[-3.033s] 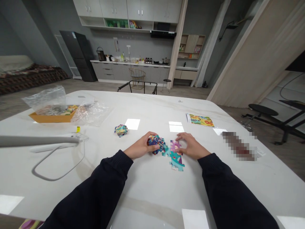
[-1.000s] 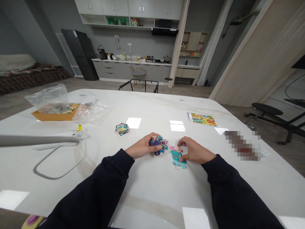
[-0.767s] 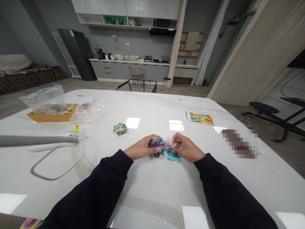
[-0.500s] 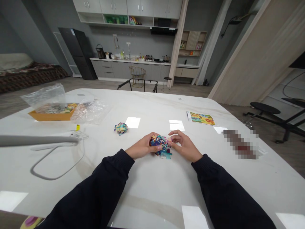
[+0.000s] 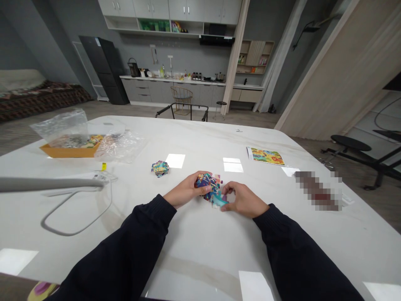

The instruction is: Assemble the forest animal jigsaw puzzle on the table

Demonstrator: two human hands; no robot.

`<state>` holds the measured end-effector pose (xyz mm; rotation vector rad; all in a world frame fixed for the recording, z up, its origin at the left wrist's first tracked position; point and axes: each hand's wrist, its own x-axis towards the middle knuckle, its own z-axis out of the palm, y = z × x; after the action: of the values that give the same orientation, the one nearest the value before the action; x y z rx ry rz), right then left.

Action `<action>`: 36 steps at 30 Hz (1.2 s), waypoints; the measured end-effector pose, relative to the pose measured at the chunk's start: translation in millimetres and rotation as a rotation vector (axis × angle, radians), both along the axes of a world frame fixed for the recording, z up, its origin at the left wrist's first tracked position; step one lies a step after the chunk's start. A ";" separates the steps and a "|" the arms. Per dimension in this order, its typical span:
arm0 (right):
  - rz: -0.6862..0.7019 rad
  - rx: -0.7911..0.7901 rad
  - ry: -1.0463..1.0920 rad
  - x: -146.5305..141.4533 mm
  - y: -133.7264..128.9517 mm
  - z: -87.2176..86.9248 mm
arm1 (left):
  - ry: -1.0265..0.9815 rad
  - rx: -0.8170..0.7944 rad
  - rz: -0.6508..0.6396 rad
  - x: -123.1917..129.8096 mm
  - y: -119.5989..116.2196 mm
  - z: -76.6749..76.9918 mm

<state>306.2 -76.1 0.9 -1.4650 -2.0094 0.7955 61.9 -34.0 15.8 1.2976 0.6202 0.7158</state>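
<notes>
My left hand [image 5: 187, 190] is closed around a loose stack of colourful jigsaw puzzle pieces [image 5: 208, 182], its thumb lying across the top. At the lower right of this stack, a teal and white puzzle piece [image 5: 218, 200] sticks out. My right hand [image 5: 242, 198] is closed at that piece's right edge, thumb below and curled fingers above. A smaller pile of puzzle pieces [image 5: 160, 168] lies on the white table, left of and beyond my left hand.
On the left stand an orange box [image 5: 67, 151] with crumpled clear plastic bags [image 5: 117, 146] and a grey lamp-like stand [image 5: 78, 184]. A colourful printed sheet [image 5: 266, 156] lies at the right, with a blurred dark item [image 5: 318, 191] nearer the right edge.
My right hand has moved down from the stack's upper right to the teal piece at its lower right. My left hand still holds the stack, tilted slightly differently.
</notes>
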 end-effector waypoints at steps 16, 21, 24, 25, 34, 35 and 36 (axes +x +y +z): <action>-0.255 -0.309 0.961 -33.4 1.4 -0.5 | 0.005 -0.071 0.165 18.1 -3.2 -21.6; -0.145 -0.290 0.922 -47.7 -7.0 2.9 | 0.022 -0.096 0.278 21.1 -6.6 -15.3; -0.149 -0.208 0.782 -53.6 -7.8 -1.5 | -0.019 -0.102 0.298 26.4 -10.7 -13.3; -0.170 -0.155 0.716 -54.7 -8.1 -2.9 | -0.040 -0.112 0.297 28.5 -12.2 -13.4; -0.084 0.350 -0.038 -58.0 -20.8 15.7 | 0.124 0.051 0.349 48.0 -25.2 -11.4; -0.095 0.340 -0.084 -58.2 -20.8 17.1 | 0.140 0.082 0.345 50.5 -26.1 -10.9; -0.108 0.330 -0.121 -58.2 -20.4 17.7 | 0.142 0.101 0.332 52.7 -26.7 -10.6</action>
<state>248.0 -96.6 18.5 -1.4394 -2.0128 0.3173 114.6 -60.6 5.2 1.3618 0.9389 0.9415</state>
